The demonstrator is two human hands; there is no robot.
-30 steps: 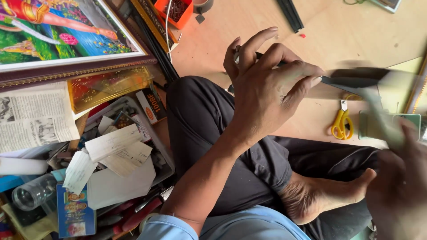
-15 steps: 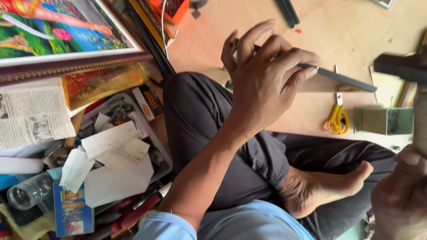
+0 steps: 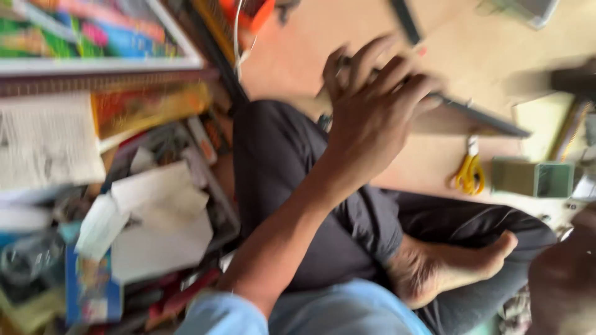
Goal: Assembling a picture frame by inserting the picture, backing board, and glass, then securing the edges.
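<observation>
A long, thin dark strip lies flat on the tan board, slanting down to the right. Its left end is covered by the left hand, whose fingers are spread over it.

A picture-framing workshop, worked from the floor: a bright painted picture in a moulded wooden frame leans at ten o'clock, loose paper scraps litter a tray at eight, and yellow-handled scissors lie on plywood board at three.

Bare wooden board lies open beyond the fingers; yellow-handled scissors and green box crowd their right.
</observation>
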